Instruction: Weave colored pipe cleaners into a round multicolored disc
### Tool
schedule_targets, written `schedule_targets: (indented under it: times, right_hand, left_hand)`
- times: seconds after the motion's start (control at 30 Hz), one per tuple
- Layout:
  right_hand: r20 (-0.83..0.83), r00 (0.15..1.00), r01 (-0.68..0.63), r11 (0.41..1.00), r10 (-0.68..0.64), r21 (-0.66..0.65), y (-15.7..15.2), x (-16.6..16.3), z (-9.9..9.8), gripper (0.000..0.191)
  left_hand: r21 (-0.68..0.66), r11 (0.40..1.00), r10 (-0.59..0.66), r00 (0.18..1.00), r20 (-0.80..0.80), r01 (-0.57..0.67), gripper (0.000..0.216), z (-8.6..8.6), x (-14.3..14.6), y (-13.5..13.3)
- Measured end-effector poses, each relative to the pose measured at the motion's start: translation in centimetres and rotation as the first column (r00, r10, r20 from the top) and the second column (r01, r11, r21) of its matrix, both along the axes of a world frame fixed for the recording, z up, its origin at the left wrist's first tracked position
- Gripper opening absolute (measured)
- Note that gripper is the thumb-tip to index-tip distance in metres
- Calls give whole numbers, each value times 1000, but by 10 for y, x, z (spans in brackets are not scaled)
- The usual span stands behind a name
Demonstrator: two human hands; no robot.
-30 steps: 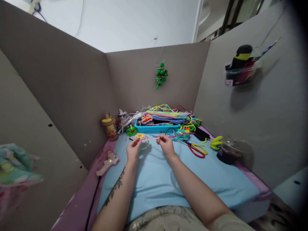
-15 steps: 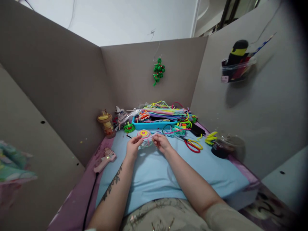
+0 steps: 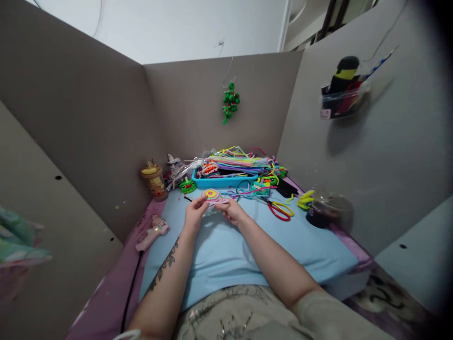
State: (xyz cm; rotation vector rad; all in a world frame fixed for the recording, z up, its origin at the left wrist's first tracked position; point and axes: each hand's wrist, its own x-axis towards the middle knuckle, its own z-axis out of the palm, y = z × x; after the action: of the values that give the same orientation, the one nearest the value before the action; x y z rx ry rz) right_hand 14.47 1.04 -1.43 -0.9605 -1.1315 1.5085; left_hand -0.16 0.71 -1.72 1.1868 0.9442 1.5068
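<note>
While the left hand [image 3: 196, 213] is pinching a pale pink strip [image 3: 220, 201] at one end, the right hand [image 3: 231, 211] is gripping its other end, so it is spanning the gap between them. Just beyond the fingertips, a ring-patterned round piece [image 3: 211, 194] is showing; whether it is joining the strip is unclear. Scissors [image 3: 280, 211] are lying right of the right hand, and a pink glue gun [image 3: 153, 235] is resting left of the left hand.
</note>
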Motion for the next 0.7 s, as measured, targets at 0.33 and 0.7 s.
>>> schedule_targets:
  times: [0.33, 0.7]
  right_hand:
    - [-67, 942, 330, 944, -330, -6, 18, -2, -16, 17]
    - [-28, 932, 361, 922, -360, 143, 22, -3, -24, 11]
  left_hand:
    - [233, 962, 239, 842, -484, -139, 17, 0, 5, -8]
    - [175, 981, 166, 834, -527, -85, 8, -10, 1, -3]
